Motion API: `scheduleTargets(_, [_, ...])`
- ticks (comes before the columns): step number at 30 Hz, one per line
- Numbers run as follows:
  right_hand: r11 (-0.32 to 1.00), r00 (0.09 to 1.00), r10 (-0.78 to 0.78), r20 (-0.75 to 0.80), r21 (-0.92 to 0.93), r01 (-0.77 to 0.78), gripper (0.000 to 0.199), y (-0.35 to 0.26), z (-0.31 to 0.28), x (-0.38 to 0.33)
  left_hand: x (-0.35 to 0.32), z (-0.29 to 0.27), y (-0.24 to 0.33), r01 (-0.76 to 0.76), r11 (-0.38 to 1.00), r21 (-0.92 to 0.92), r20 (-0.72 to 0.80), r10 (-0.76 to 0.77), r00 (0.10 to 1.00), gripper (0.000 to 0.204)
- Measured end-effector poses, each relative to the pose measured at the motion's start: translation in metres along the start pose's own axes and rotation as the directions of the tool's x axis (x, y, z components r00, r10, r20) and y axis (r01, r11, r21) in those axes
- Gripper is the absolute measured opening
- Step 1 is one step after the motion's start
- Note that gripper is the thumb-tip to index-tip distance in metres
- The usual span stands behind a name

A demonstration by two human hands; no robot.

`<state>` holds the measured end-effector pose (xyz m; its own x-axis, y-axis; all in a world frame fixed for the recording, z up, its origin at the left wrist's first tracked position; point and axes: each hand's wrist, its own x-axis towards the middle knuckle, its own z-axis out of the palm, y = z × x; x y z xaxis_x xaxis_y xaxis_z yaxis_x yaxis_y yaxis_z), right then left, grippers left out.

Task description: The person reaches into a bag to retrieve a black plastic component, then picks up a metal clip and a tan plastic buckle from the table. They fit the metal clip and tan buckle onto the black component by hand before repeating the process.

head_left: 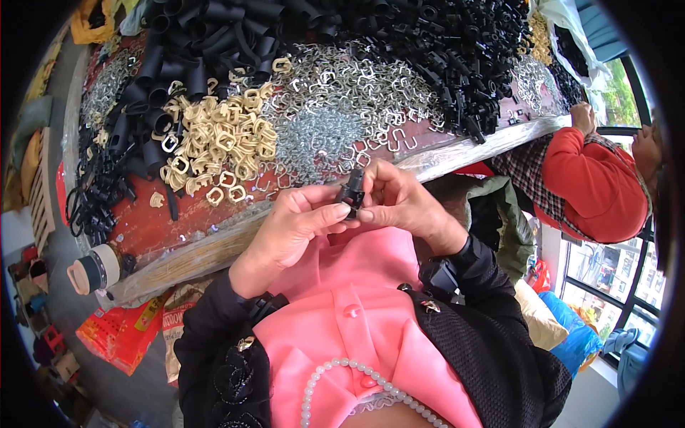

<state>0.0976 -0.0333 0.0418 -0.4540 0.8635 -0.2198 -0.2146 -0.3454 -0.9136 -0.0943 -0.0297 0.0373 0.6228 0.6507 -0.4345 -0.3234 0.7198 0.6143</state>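
Observation:
Between my two hands, just in front of the table's near edge, is a small black plastic part (352, 191). The fingers and thumb of my left hand (303, 217) pinch it from the left. My right hand (401, 200) grips it from the other side, its thumb and curled fingers closed on it. Fingertips cover some of the part, so its exact kind cannot be made out. Beyond my hands lie a heap of small shiny metal pieces (320, 139), a spread of bent metal clips (389, 89) and a pile of cream plastic rings (221, 135).
Black plastic tubes (207, 36) and a large mound of black parts (457, 50) cover the far side of the red table (153, 228). A wrapped edge rail (193, 250) runs along its front. At right sits another person in red (596, 178). Bags (121, 332) lie below left.

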Motion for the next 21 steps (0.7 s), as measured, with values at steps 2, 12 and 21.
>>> scheduleTargets(2, [0.998, 0.998, -0.012, 0.067, -0.06, 0.016, 0.023, -0.008, -0.014, 0.002, -0.002, -0.004, 0.005, -0.028, 1.0, -0.004, -0.038, 0.028, 0.999, 0.027])
scheduleTargets(12, [0.135, 0.933, -0.36, 0.011, -0.989, 0.063, 0.02, -0.006, -0.087, 0.05, -0.005, -0.015, 0.001, -0.058, 0.996, -0.065, -0.112, 0.051, 0.992, 0.026])
scheduleTargets(21, [0.313, 0.878, -0.472, -0.074, -0.946, 0.088, 0.008, -0.033, -0.083, 0.045, -0.043, -0.058, 0.037, -0.398, 0.881, 0.257, -0.382, 0.471, 0.795, 0.026])
